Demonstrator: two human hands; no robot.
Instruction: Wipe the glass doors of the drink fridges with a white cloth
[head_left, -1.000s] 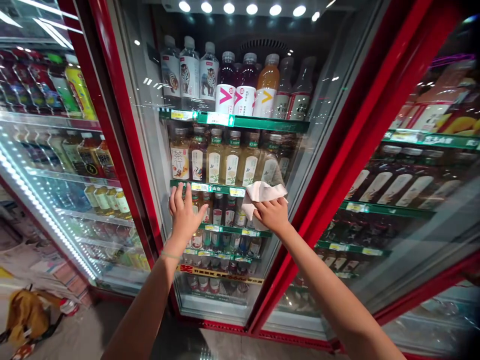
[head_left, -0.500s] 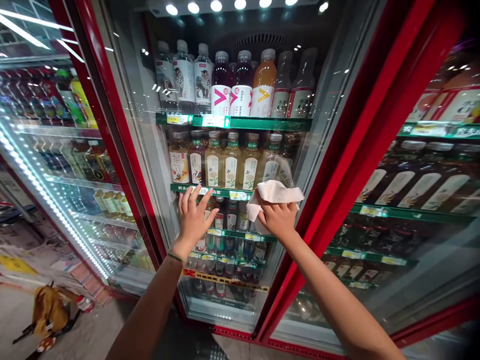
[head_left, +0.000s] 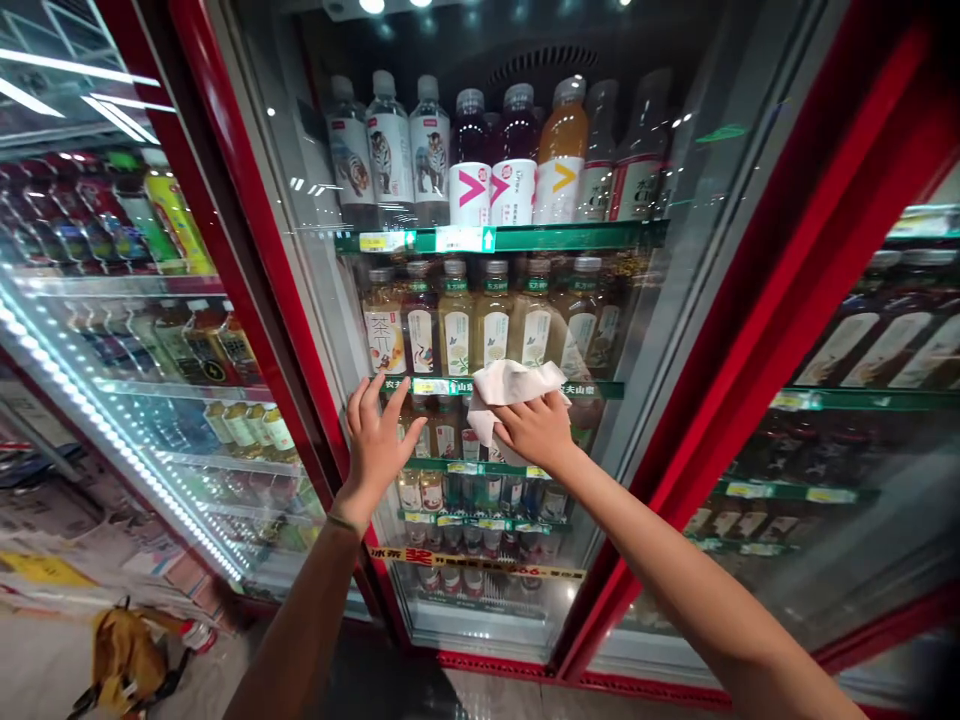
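Note:
My left hand [head_left: 377, 441] lies flat with spread fingers against the glass door [head_left: 480, 330] of a red-framed drinks fridge, at the height of the third shelf. My right hand [head_left: 534, 431] presses a crumpled white cloth [head_left: 507, 386] to the same glass, just right of the left hand, its fingers closed on the cloth. Behind the glass stand rows of bottles: white-labelled water and purple and orange drinks [head_left: 517, 155] on the top shelf, tea bottles [head_left: 487, 318] on the shelf below.
Red door frames [head_left: 247, 260] stand on both sides. Another lit fridge [head_left: 127, 330] is at the left and a glass door [head_left: 847, 400] at the right. A yellow bag [head_left: 127, 655] lies on the floor at the lower left.
My right hand has slid the cloth leftwards across the glass, closer to my left hand. The left hand stays flat on the door. The view has shifted slightly.

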